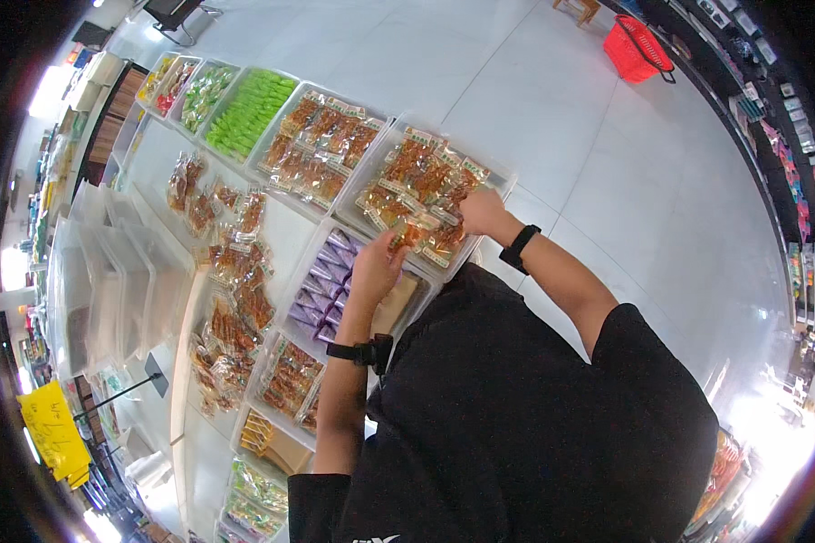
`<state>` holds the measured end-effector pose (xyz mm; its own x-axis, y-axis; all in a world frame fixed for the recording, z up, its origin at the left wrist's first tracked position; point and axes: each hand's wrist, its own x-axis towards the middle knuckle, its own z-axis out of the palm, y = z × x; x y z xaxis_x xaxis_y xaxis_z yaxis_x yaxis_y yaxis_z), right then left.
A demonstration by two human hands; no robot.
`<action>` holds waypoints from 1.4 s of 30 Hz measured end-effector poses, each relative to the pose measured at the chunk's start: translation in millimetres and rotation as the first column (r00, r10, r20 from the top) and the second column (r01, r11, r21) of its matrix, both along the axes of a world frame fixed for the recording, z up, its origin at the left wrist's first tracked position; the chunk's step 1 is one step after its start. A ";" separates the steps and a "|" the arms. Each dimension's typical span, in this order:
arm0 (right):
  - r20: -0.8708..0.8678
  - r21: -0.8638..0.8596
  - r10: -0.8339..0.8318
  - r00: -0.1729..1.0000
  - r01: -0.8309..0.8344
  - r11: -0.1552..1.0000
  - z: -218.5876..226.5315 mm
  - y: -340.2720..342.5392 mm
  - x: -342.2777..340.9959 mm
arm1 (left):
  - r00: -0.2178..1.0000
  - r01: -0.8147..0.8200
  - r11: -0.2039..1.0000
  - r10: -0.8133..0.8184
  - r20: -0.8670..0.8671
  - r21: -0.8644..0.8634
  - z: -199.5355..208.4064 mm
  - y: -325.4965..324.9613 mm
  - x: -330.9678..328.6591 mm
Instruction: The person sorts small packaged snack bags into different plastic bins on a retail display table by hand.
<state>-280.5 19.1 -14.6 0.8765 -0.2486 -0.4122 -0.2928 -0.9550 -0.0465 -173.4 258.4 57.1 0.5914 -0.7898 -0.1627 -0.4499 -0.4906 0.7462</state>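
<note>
A clear plastic bin [351, 217] holds several rows of small see-through packets [414, 172] with reddish-brown contents and pale labelled headers. Over its near left corner, my left hand [376, 269] pinches the edge of one packet [413, 235] between thumb and fingers. My right hand [483, 213] reaches down to the bin's right side, fingers curled against the packets there; what is between them is hidden. Both wrists wear black bands. Just left of the bin, purple wrapped packets [321, 285] fill a neighbouring container.
Loose brown packets [235, 290] lie in a pile on the white table. More bins run along it, one with bright green packets [249, 113]. Stacked empty clear bins [109, 281] stand at left. A red basket [637, 50] is on the floor at far right.
</note>
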 end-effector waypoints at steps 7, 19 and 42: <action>0.276 0.243 -0.043 0.960 -0.027 0.970 14.1 -28.0 -14.9 | 0.985 0.170 0.984 -0.168 -0.034 0.058 -27.5 -58.5 -15.1; 0.412 0.389 -0.239 0.879 0.067 0.919 36.2 -83.3 -55.0 | 0.962 0.181 0.966 -0.213 0.168 0.184 -87.6 -168.4 -16.7; 0.203 0.109 0.096 0.975 -0.120 0.987 6.9 -22.3 3.1 | 0.934 0.036 0.998 -0.049 0.353 0.043 -55.3 -82.4 54.6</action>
